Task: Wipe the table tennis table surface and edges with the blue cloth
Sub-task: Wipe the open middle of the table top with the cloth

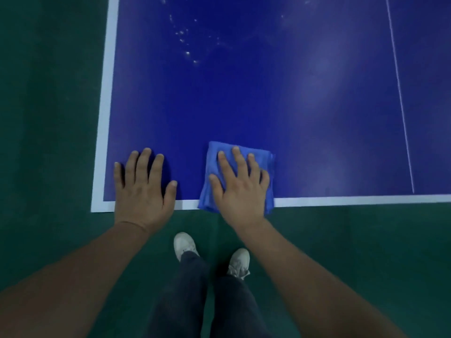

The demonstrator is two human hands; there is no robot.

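Nearest, my left hand (144,184) lies flat and released on the table tennis table (244,93) beside its corner, likely bracing my lean. My right hand (240,189), fingers straight and spread, presses the folded blue cloth (207,198) onto the near white edge line (341,200), lapping over the rim. Farther off, pale specks (188,53) suggest much wiping is left.

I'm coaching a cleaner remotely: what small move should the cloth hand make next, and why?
Probably slide the right hand, flat on the blue cloth, forward toward the white specks up the table; they look unwiped, and the left hand braces at the near edge.
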